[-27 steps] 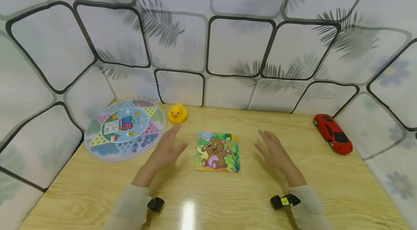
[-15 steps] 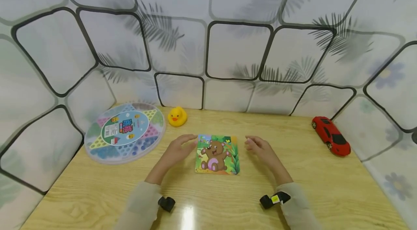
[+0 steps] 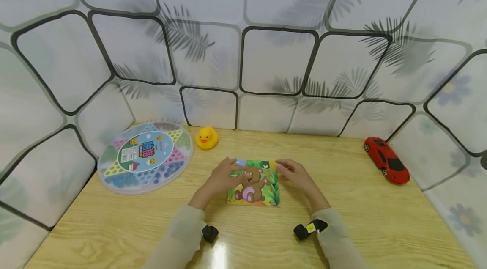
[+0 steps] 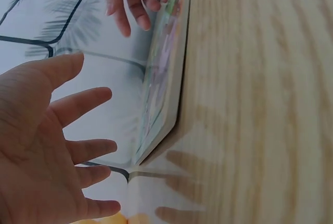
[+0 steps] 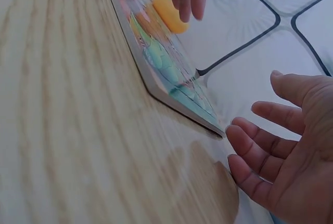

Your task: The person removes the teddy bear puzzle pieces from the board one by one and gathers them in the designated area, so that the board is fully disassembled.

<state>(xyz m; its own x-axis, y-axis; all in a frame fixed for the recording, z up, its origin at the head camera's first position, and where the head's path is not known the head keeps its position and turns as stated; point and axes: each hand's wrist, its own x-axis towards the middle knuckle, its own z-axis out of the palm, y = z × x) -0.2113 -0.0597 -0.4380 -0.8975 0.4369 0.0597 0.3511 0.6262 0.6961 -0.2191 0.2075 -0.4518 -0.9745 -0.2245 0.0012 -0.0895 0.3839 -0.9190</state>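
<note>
A square picture board (image 3: 249,196) with a cartoon bear lies flat on the table, its thick pale edge visible in both wrist views. My left hand (image 3: 223,177) is at the board's left side, with thumb and fingers reaching over the upper left part of the picture. In the left wrist view its fingers are spread and hold nothing. My right hand (image 3: 297,174) is beside the board's upper right edge, fingers loosely bent. The right wrist view has those fingertips (image 5: 235,133) close to the board's corner; whether they touch it I cannot tell.
A round Chinese checkers board (image 3: 146,178) lies at the left. A yellow rubber duck (image 3: 207,138) sits behind my left hand. Far to the right stands a red toy car (image 3: 386,160). Patterned fabric (image 3: 277,61) encloses the wooden table (image 3: 258,245) at the back and sides.
Both hands have moved inward from either side towards the picture board. My left hand now overlaps its upper left part in the head view. The board has stayed in place.
</note>
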